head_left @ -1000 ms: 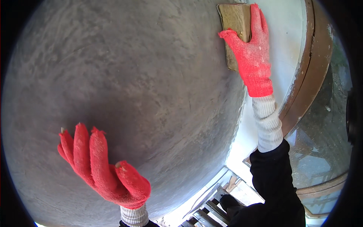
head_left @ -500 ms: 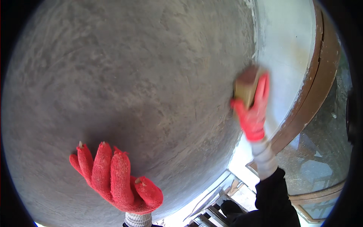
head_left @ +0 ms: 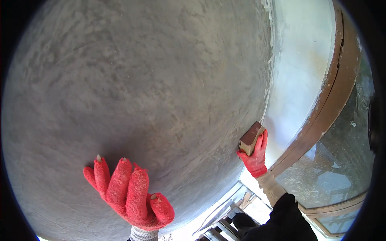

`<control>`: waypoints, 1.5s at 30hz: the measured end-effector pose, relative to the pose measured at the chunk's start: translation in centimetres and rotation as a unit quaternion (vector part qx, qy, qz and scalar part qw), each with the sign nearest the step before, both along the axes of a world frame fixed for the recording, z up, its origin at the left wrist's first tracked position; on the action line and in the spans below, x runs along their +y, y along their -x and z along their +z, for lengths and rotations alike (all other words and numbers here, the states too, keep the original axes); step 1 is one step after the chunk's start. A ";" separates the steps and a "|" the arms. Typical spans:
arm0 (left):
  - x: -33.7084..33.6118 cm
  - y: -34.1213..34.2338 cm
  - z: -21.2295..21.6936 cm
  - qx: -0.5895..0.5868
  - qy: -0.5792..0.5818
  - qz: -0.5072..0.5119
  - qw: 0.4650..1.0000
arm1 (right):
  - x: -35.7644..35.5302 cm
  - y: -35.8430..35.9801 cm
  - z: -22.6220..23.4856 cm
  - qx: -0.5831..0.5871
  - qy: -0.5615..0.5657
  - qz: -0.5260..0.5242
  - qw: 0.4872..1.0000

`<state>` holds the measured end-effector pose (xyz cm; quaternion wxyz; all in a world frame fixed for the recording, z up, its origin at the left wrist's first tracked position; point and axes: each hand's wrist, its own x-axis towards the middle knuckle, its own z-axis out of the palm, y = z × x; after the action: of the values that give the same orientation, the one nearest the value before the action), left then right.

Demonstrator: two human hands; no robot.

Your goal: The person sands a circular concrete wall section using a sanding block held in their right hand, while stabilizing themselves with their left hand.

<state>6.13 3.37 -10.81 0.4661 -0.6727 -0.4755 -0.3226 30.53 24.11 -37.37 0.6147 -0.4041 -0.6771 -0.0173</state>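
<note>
My right hand [head_left: 256, 160], in a red glove, grips a sanding block [head_left: 252, 134] with a reddish-brown face and tan sides. The block is at the right edge of a mottled grey plastered wall [head_left: 152, 80], close to the corner with a pale wall [head_left: 299, 64]. Fingers and thumb lie along opposite sides of it. At lower left, my left hand [head_left: 130, 193] wears a knitted red glove with bare tips poking through several fingers. Its fingers are apart and slightly bent, holding nothing. They are by the grey wall; whether they touch it I cannot tell.
To the right, a chipped brown wooden frame [head_left: 337, 80] surrounds dusty glass [head_left: 337, 172]. Below, between my arms, are metal steps or rungs [head_left: 227, 229] and a dark shoe [head_left: 243, 220]. Scraps of wood [head_left: 247, 199] lie beyond them.
My right hand has moved the sanding block down along the wall's right edge, slightly leftward. The left hand sits a little farther right and lower in view, its fingers still apart.
</note>
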 end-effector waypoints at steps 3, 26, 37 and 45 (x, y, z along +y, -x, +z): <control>-0.4 0.1 -0.4 0.002 0.025 0.012 1.000 | 0.0 -0.1 5.2 -0.039 0.009 -0.017 0.999; -0.9 1.2 -1.0 0.003 0.020 -0.023 1.000 | 1.7 0.6 15.1 0.036 -0.036 -0.016 0.999; -1.4 2.1 -1.2 -0.002 0.028 -0.021 0.999 | 2.8 1.7 13.7 0.070 0.014 -0.025 0.997; -0.1 0.3 -1.5 -0.018 0.031 -0.008 0.999 | 1.5 -0.8 8.7 -0.015 0.036 -0.038 0.999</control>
<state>5.78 3.24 -12.30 0.4336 -0.6848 -0.4884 -0.3233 31.35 25.59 -28.67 0.5885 -0.4514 -0.6704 -0.0226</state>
